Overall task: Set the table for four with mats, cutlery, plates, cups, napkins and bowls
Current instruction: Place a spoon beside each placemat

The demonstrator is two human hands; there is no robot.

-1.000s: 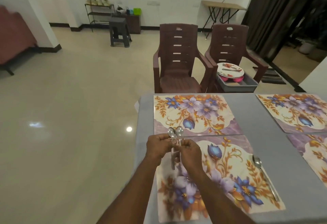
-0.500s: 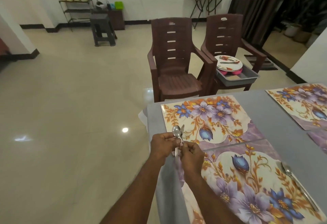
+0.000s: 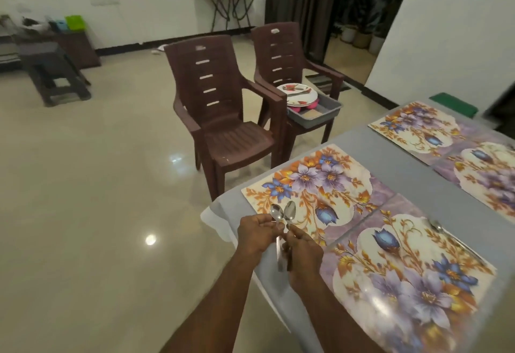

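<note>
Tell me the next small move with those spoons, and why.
Probably part the two spoons and lay one on the far floral mat. Left hand and right hand both pinch them, the near mat already has a spoon, the far one has none.

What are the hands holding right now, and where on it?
Two spoons, pinched at the upper handles just under the bowls: left hand on one, right hand on the other. Bowls point up, handle ends hang below.
</note>
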